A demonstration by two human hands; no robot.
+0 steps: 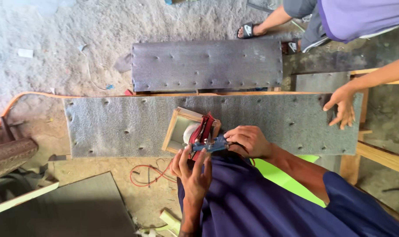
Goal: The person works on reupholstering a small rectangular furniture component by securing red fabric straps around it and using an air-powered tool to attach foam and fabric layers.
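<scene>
While the left hand (193,173) steadies a small blue tool (210,145) from below, its fingers closed around the near end, the right hand (251,140) grips the same tool from the side with fingers curled shut on it. The tool sits at the near edge of a long grey carpet-covered panel (120,127), just against a small open wooden box (182,129) that holds a pale round part and red strips (204,128). Beyond this panel lies a second, darker grey panel (206,66), both dotted with rows of dimpled fastenings. At the right end another person's hand (342,107) rests flat on the long panel, and that person's sandalled foot (250,30) shows at the top. A thin orange strip (15,102) curves away at the left, and a loop of red wire (149,174) lies on the ground below the panel. The floor (54,39) is dusty, rough concrete, with dark boards (76,206) and timber offcuts (381,157) at the near corners.
</scene>
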